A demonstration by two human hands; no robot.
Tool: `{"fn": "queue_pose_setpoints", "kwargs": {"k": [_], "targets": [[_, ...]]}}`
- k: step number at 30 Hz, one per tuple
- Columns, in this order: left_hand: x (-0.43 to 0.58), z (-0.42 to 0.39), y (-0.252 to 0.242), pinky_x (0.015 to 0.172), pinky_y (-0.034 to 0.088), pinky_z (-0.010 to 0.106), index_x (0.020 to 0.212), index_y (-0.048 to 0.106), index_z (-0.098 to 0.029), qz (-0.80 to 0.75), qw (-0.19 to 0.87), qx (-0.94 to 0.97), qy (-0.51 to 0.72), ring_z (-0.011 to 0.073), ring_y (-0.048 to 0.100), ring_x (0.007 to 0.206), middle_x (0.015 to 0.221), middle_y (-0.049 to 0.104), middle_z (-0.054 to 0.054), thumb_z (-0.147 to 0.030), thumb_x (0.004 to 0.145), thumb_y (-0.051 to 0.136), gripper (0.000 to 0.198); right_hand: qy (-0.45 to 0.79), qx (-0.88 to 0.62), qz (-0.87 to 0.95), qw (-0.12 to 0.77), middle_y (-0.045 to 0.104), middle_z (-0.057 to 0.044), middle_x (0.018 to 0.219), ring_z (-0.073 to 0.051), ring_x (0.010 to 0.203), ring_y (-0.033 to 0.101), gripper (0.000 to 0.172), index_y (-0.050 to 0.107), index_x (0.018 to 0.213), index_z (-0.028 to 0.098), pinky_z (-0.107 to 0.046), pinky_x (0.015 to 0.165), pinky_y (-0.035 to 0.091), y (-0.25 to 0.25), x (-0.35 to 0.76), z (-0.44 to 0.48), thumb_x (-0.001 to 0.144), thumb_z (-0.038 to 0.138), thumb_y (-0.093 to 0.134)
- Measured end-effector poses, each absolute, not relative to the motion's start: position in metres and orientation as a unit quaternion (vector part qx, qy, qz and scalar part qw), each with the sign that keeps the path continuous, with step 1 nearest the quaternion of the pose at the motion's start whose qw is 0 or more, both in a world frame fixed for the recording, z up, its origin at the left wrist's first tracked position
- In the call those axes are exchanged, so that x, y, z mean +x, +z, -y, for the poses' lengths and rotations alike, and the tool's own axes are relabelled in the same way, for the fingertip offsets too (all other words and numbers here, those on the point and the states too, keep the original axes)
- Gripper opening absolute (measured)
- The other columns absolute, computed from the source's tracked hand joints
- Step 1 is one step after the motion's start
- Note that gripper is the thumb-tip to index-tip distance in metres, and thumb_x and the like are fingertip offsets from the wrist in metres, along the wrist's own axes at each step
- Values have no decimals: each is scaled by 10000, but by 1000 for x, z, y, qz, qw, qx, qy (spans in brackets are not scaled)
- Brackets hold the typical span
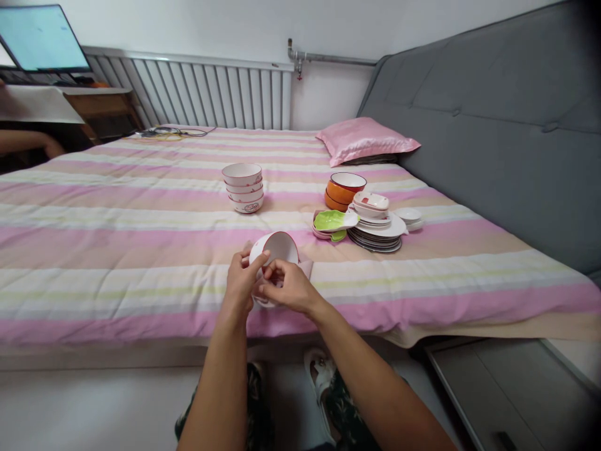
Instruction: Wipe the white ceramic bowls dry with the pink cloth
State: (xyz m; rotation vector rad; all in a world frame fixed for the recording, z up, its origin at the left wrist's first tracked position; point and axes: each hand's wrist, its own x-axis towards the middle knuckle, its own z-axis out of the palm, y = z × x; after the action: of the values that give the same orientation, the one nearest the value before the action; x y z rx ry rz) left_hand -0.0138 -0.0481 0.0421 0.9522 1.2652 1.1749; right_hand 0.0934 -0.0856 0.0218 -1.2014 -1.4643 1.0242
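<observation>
Close to the bed's front edge, a white bowl (285,245) with a thin red rim is tilted, its opening facing right. My left hand (241,275) grips its left side, thumb near the rim. My right hand (288,287) is at the bowl's front with fingers curled in a pinch; what they hold, if anything, is hidden. Below the bowl lies a pale pink cloth or piece of paper (306,265), partly covered by my hands. Another white rounded surface shows under my fingers; I cannot tell whether it belongs to the same bowl.
Beyond stands a stack of white patterned bowls (243,188). To the right are orange bowls (335,191), a green leaf-shaped dish (331,220) and stacked plates (375,238). A pink pillow (366,139) rests by the grey headboard (493,113). Another person's arm (28,143) shows at far left.
</observation>
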Motion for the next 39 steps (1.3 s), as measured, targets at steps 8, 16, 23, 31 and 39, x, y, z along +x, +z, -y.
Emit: {"fn": "queue_pose_setpoints", "kwargs": {"k": [8,16,23,31,39], "targets": [[-14,49,42,553,426,223,1007,538,-158,-543,538,415,493,103,549,628,808,554,2,-435,561,771,574,484,-450,562,497,625,-7,785,-135,723,587,143,584,768,167,-269,711,479,22,98,85,626,163,580],[-14,46,37,601,453,253,996,544,-153,-537,538,409,505,141,592,694,852,589,31,-433,538,780,587,349,-522,617,475,575,26,698,-135,654,578,179,472,741,207,-251,635,456,19,92,84,716,294,627],[-14,46,37,601,444,238,1006,540,-154,-543,532,414,501,122,570,690,851,574,26,-412,564,771,562,276,-607,640,381,661,2,772,-167,736,636,124,535,807,215,-246,642,437,25,87,90,720,257,614],[-13,50,44,577,426,199,973,545,-160,-550,531,411,497,105,554,720,888,570,23,-361,621,734,447,194,-664,689,216,724,-54,882,-229,814,667,181,657,926,233,-289,662,417,39,85,97,826,301,522],[-13,49,44,575,412,206,992,533,-161,-560,533,410,484,106,547,695,853,565,10,-404,578,741,523,170,-626,742,170,720,-94,967,-212,910,655,272,672,989,174,-287,750,423,40,87,100,901,226,420]]}}
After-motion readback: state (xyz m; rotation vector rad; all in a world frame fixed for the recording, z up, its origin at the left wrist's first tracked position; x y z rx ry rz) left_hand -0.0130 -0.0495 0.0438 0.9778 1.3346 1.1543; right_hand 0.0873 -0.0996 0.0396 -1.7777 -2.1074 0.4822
